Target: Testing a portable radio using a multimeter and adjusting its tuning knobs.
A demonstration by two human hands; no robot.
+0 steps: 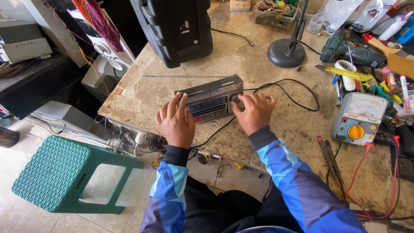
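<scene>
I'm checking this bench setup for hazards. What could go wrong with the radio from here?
The radio sits close to the table edge, held by the left hand while the right hand is at a knob; a push might tip it off. Its extended antenna lies thin and exposed, so it could bend if bumped. The black cable loops beside the right hand and may snag.

Grey radio (213,98), green woven-pattern stool (51,172)
</scene>
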